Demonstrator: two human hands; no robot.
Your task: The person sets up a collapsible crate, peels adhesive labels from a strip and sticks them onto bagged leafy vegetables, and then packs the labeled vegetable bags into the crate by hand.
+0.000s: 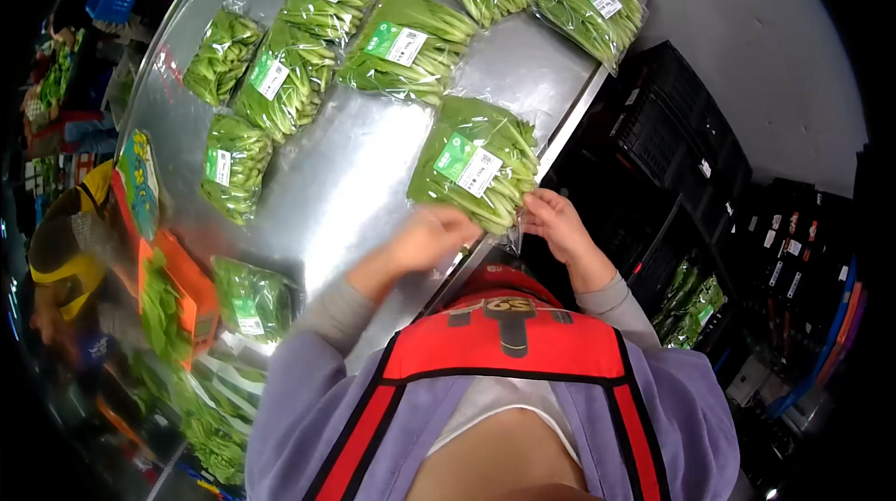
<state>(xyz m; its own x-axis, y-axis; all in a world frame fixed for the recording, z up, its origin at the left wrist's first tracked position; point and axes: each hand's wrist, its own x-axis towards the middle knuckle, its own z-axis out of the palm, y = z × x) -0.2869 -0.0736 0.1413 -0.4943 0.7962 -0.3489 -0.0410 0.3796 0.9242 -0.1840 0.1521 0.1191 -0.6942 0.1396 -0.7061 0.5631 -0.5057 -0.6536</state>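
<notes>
A clear plastic bag of leafy green vegetables (439, 186), with a green and white label, lies near the edge of the metal table. At its lower right corner, the fingertips of my right hand (558, 226) are closed on the plastic. My left hand (431, 238) is beside the bag's lower left side, its fingers curled and smeared by motion. The bag's loose end (512, 238) hangs between my hands at the table edge.
Several more labelled bags of greens (408, 46) lie on the metal table (350, 160). Black crates (677, 118) are stacked at right, with bagged greens (691, 305) lower down. An orange crate (182, 286) and loose greens (219, 436) are at left, near another person (70, 240).
</notes>
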